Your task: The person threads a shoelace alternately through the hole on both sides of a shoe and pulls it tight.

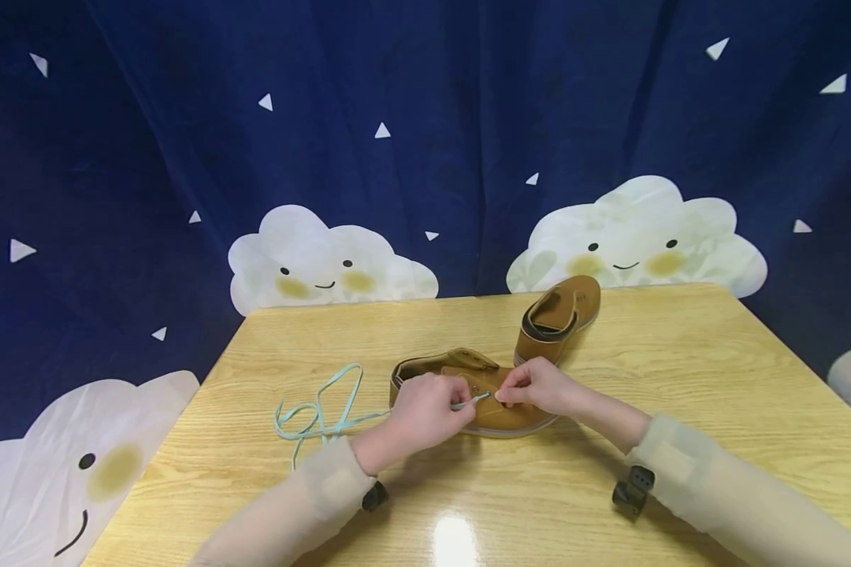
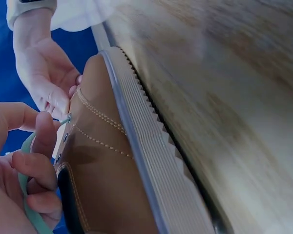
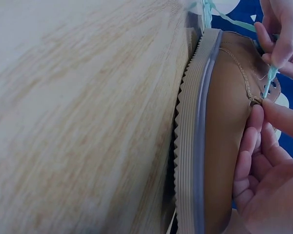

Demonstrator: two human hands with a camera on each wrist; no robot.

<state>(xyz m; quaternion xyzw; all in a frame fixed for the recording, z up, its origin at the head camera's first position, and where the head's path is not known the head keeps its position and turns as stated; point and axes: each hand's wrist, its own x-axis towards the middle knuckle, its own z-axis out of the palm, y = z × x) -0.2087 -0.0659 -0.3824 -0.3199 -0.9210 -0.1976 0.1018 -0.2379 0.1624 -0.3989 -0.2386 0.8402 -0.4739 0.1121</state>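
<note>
Pale wood grain runs across the counter where I work. With my left hand I pinch the mint lace close to its tip, the slack looping off to the left. My right hand has thumb and forefinger drawn narrow at the lacing edge of the near shoe, seemingly on its leather. I judge I'm feeding the tip into the front eyelet; next probably calls for catching it and pulling through. Farther off stands a second shoe, toe away, before the navy curtain.
</note>
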